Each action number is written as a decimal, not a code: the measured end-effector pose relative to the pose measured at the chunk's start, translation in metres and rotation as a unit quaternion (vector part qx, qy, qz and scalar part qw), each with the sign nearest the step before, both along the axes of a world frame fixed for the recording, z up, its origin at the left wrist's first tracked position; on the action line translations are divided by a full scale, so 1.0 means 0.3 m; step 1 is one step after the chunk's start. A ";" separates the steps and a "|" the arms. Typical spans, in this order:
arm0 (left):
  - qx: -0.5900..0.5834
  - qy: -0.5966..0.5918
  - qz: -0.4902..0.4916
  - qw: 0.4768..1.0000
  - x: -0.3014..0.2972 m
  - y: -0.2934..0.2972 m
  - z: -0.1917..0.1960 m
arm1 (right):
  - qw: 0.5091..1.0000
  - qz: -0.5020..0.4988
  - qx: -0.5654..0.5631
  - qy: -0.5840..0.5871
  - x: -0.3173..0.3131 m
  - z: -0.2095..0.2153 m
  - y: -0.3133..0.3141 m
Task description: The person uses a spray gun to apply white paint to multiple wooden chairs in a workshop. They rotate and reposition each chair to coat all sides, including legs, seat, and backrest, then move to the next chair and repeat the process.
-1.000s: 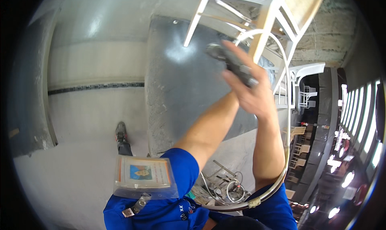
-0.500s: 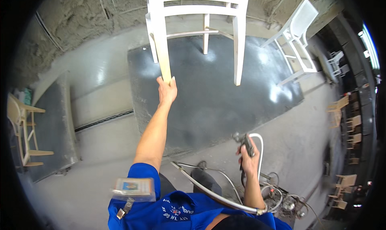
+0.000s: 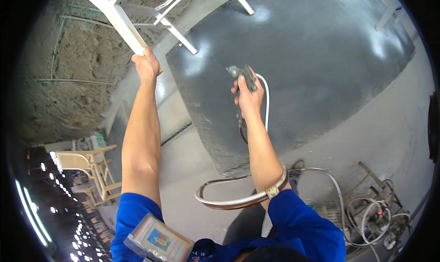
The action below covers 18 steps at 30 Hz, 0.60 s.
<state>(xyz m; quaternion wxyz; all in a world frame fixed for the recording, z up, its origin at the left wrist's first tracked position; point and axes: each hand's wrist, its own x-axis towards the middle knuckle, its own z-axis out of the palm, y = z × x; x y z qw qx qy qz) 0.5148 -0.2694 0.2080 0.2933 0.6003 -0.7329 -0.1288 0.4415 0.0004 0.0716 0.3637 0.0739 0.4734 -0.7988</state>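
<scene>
Left hand [image 3: 146,66] grips a mostly white chair leg [image 3: 124,28], seemingly bare near its end; right hand [image 3: 250,100] holds a sprayer [image 3: 250,80].

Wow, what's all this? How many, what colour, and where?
held chair: one, white and tan, upper left
spray gun: one, dark grey, centre
hoses: two or more, white and brown, lower centre
floor panel: one, dark grey, upper right
far leg: one, whitish, upper right
wooden chairs: several, tan, left; some blurred
equipment heap: one, mixed colours, lower right
rough surface: one, brown-grey, upper left
floor: one, light grey, centre
lights: several, white, lower left
badge: one, clear, bottom left
shirt: one, blue, bottom
left fingers: one hand, around held chair's leg
right fingers: one hand, around spray gun
</scene>
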 end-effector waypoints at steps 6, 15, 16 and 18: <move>-0.104 -0.078 0.064 0.989 -0.059 -0.125 0.077 | 0.994 0.006 -0.111 -0.008 -0.050 0.009 -0.263; -0.122 -0.132 0.084 0.980 -0.074 -0.225 0.116 | 0.962 0.015 -0.268 -0.048 0.053 0.029 -0.149; -0.132 -0.134 0.084 0.979 -0.069 -0.227 0.110 | 0.973 0.020 -0.225 -0.048 0.061 0.014 -0.132; -0.150 -0.125 0.081 0.977 -0.058 -0.209 0.074 | 0.988 0.009 -0.149 -0.042 0.062 -0.024 -0.086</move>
